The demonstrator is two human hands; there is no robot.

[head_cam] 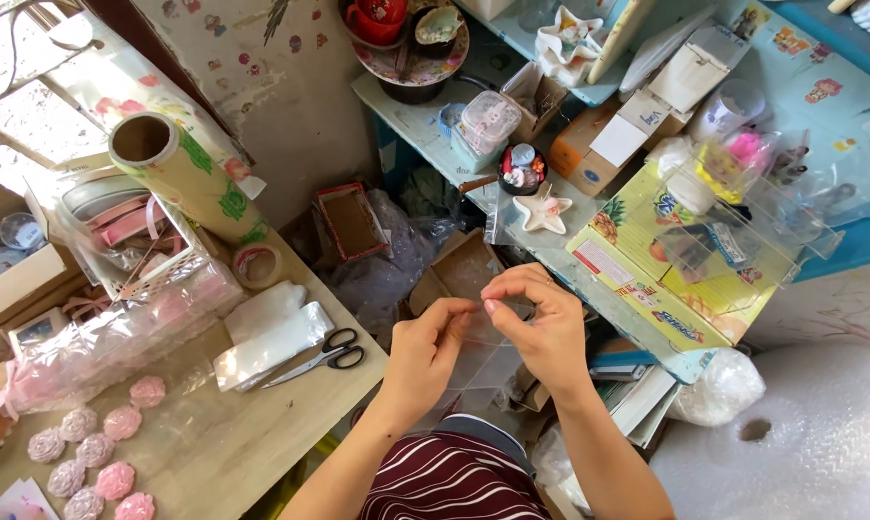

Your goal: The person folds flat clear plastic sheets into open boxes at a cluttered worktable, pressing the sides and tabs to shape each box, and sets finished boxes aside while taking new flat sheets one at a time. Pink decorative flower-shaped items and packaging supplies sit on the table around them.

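Observation:
Both my hands meet in the middle of the view, above my lap. My left hand [428,349] and my right hand [541,323] pinch the top edge of a small clear plastic bag [486,358] between thumbs and fingertips. The bag hangs down between my wrists and is nearly see-through. Whether anything is inside it I cannot tell. Black-handled scissors [317,357] lie on the wooden table [262,433] to the left of my left hand.
Several pink and lilac flower-shaped pieces [98,453] lie at the table's near left. A roll of printed wrap [180,173], a tape roll [258,264] and a basket of ribbons [117,221] stand behind. A cluttered shelf with boxes [589,144] and a star-shaped dish [543,212] is ahead.

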